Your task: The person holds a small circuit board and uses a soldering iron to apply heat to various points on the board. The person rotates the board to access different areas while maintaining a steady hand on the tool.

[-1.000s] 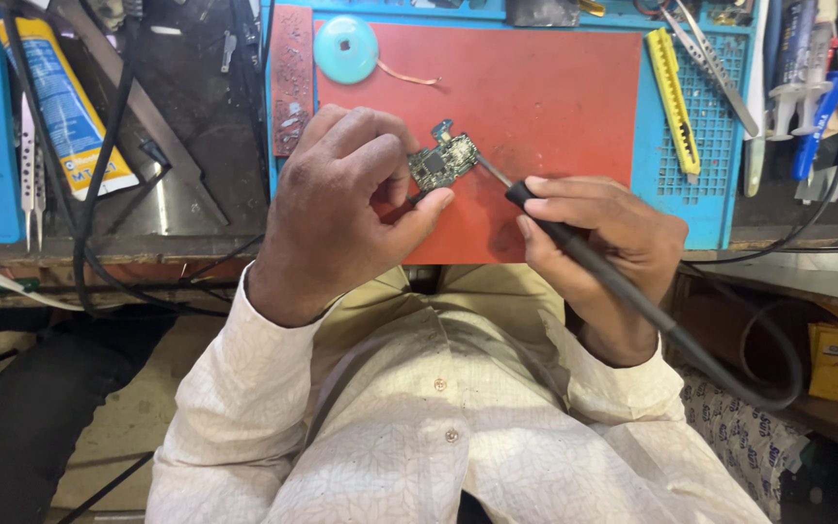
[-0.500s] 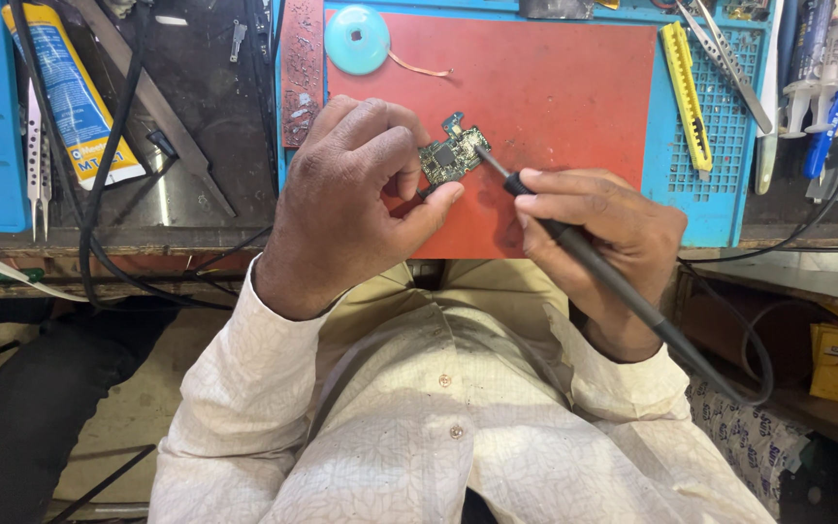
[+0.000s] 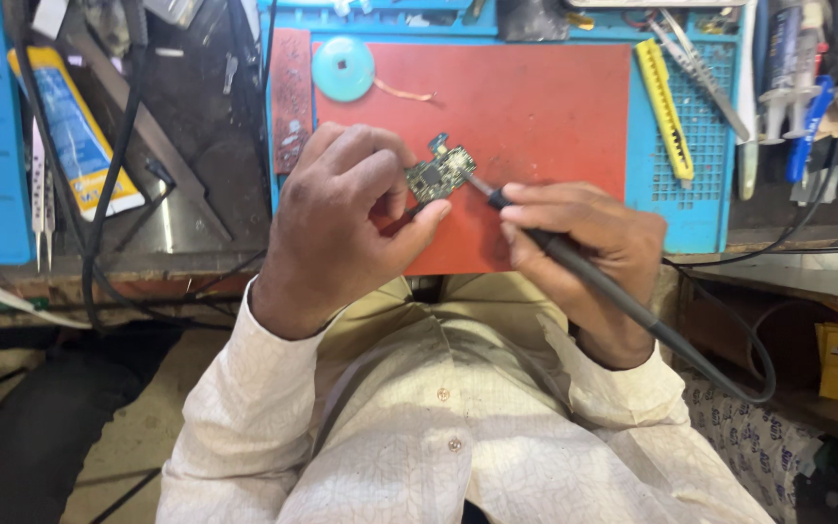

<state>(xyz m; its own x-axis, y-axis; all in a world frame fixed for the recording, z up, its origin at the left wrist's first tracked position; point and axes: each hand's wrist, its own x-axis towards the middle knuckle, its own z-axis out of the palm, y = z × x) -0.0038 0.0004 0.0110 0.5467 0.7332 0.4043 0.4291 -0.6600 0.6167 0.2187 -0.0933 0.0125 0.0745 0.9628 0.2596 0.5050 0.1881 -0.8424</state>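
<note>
The left hand [image 3: 341,228] pinches one small circuit board [image 3: 439,175] between thumb and fingers, just above the red mat [image 3: 545,107]. The right hand [image 3: 584,247] is closed round a black soldering iron [image 3: 574,267], tip touching the board's right edge. Beyond lie one round blue disc [image 3: 343,68] on the mat's top left corner, one yellow knife [image 3: 663,107] on the blue tray [image 3: 705,209], and one glue tube [image 3: 75,136] far left.

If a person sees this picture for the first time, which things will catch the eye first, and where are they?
At the centre, the left hand pinches a small green circuit board above the red mat, and the right hand touches a black soldering iron tip to its edge. A yellow cutter lies on the blue tray at the right; a round blue disc sits at the mat's upper left.
</note>
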